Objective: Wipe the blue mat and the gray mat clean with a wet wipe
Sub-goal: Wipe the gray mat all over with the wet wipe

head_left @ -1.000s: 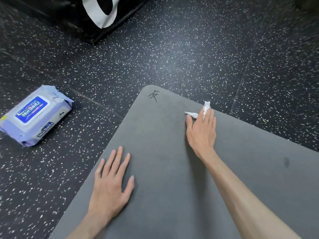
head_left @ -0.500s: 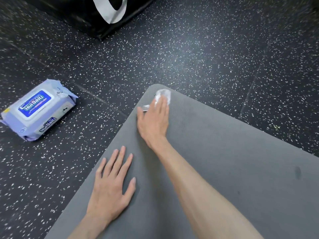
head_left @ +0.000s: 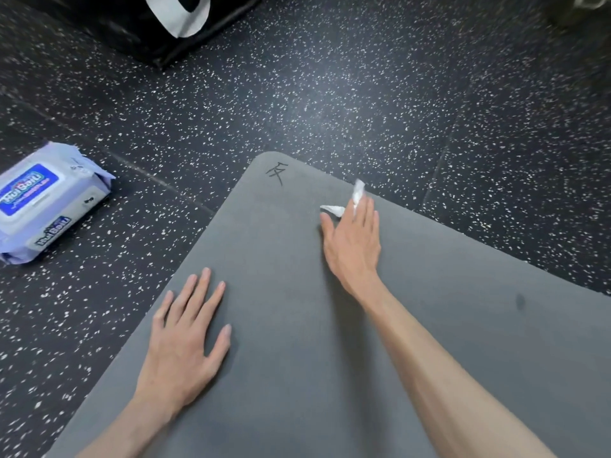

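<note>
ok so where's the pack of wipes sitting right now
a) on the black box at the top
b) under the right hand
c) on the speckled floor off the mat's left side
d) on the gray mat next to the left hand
c: the pack of wipes lies on the speckled floor, left of the gray mat and clear of its edge.

Black speckled floor (head_left: 330, 94) (rubber tiles)

Black speckled floor (head_left: 330, 94) carries gray mat (head_left: 297, 375), wet-wipe pack (head_left: 46, 203) at left, black box (head_left: 139, 24) at top.
</note>
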